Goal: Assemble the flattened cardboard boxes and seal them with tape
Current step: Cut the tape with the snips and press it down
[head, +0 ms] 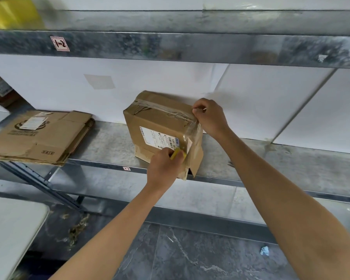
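Observation:
An assembled brown cardboard box (156, 120) with a white shipping label stands tilted on the metal shelf (105, 144). Old tape crosses its top, and clear tape (192, 136) runs down its right front corner. My left hand (164, 164) grips a yellow tool (175, 153) against the box's front face near that tape. My right hand (209, 116) pinches the tape at the box's top right edge. A bottom flap hangs loose at the lower right corner.
A stack of flattened cardboard boxes (38, 136) lies at the shelf's left end. Another metal shelf (170, 43) runs overhead. A white table corner (12, 229) sits at lower left. Dark marble floor (180, 255) lies below, with scraps on it.

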